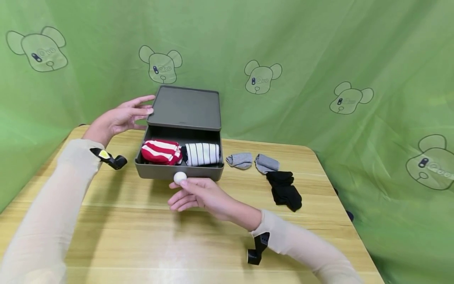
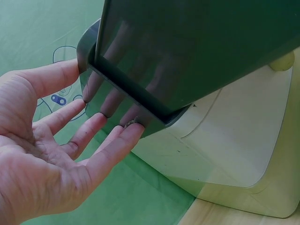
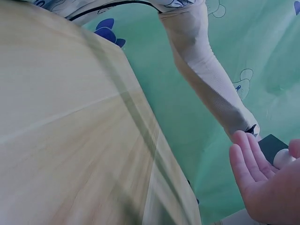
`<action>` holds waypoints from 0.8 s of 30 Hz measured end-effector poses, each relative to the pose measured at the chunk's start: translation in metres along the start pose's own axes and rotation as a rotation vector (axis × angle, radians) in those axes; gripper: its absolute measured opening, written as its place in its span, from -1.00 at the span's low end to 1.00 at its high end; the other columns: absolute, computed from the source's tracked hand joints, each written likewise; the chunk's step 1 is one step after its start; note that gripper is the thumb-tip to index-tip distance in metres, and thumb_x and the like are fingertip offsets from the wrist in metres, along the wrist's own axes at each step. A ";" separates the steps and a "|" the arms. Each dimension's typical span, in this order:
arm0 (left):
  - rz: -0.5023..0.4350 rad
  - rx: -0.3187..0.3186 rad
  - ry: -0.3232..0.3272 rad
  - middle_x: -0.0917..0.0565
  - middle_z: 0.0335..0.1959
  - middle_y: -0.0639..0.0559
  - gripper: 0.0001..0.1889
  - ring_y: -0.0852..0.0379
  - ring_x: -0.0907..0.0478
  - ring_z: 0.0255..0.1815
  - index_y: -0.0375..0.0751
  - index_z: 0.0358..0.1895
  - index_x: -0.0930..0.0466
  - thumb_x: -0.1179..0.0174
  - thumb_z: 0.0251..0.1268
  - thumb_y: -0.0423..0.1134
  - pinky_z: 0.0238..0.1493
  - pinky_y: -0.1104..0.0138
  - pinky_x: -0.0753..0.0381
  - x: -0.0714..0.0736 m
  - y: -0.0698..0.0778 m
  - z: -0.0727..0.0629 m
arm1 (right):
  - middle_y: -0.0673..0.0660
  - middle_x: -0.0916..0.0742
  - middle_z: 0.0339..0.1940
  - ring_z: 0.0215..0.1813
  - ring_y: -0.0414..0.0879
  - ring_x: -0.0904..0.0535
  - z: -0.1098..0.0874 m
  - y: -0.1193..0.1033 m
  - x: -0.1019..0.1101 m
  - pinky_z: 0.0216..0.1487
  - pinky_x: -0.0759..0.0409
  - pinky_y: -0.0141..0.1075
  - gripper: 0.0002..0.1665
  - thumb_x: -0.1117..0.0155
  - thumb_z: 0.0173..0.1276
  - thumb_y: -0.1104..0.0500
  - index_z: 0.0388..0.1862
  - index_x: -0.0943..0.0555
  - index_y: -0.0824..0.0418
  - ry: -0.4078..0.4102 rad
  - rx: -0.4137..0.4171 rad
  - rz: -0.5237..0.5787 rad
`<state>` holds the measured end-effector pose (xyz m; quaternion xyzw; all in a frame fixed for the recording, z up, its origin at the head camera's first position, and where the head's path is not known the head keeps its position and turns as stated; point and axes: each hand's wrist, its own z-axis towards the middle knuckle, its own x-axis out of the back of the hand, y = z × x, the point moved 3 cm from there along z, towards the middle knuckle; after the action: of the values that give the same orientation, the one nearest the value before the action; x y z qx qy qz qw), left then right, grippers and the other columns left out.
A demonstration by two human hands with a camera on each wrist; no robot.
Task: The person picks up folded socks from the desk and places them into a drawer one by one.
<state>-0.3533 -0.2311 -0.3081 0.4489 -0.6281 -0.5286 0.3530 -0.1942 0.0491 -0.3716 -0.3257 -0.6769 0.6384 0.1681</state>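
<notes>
A dark grey drawer box [image 1: 188, 106] stands on the table with its drawer [image 1: 156, 170] pulled partly out. Inside the drawer are a red-and-white striped sock bundle [image 1: 161, 152] and a white sock bundle with black stripes [image 1: 203, 154]. At the drawer's front, my right hand [image 1: 209, 197] pinches the round white knob [image 1: 180, 178] between thumb and index finger, its other fingers extended. My left hand [image 1: 124, 116] touches the left side of the box with spread fingers. In the left wrist view, the fingertips [image 2: 133, 130] rest against the glossy dark box wall.
Right of the box lie two folded grey socks [image 1: 239, 160] [image 1: 267, 163]. Black socks [image 1: 285, 191] lie nearer the table's right edge. A green printed curtain [image 1: 301, 47] hangs behind the wooden table [image 1: 142, 236]. Each wrist carries a small black camera.
</notes>
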 end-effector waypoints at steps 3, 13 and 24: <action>0.006 -0.001 0.003 0.21 0.69 -0.17 -0.23 0.19 -0.27 0.29 0.22 0.67 0.11 -0.09 0.56 -0.19 0.62 -0.29 0.03 0.000 -0.001 0.000 | 0.12 -0.85 -0.17 -0.15 -0.10 -0.81 0.002 -0.001 -0.001 0.08 -0.78 -0.17 -0.49 0.00 0.66 0.05 0.28 -0.52 0.45 0.024 0.004 0.029; -0.008 -0.008 0.002 0.18 0.69 -0.17 -0.24 0.23 -0.29 0.25 0.19 0.67 0.09 -0.08 0.56 -0.21 0.62 -0.30 0.06 0.001 -0.001 0.001 | 0.02 -0.84 -0.28 -0.21 -0.13 -0.80 0.007 -0.005 0.001 0.00 -0.78 -0.27 -0.49 -0.01 0.66 0.06 0.23 -0.54 0.49 0.055 0.013 0.029; -0.012 -0.004 0.001 0.18 0.69 -0.16 -0.23 0.05 -0.15 0.48 0.20 0.67 0.10 -0.10 0.55 -0.20 0.62 -0.30 0.07 0.000 -0.001 0.001 | -0.01 -0.83 -0.36 -0.29 -0.17 -0.78 0.024 -0.010 0.011 -0.09 -0.78 -0.31 -0.48 0.00 0.64 0.08 0.22 -0.52 0.55 0.121 0.047 0.028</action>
<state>-0.3543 -0.2309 -0.3090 0.4523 -0.6242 -0.5318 0.3507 -0.2198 0.0390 -0.3675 -0.3689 -0.6458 0.6355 0.2073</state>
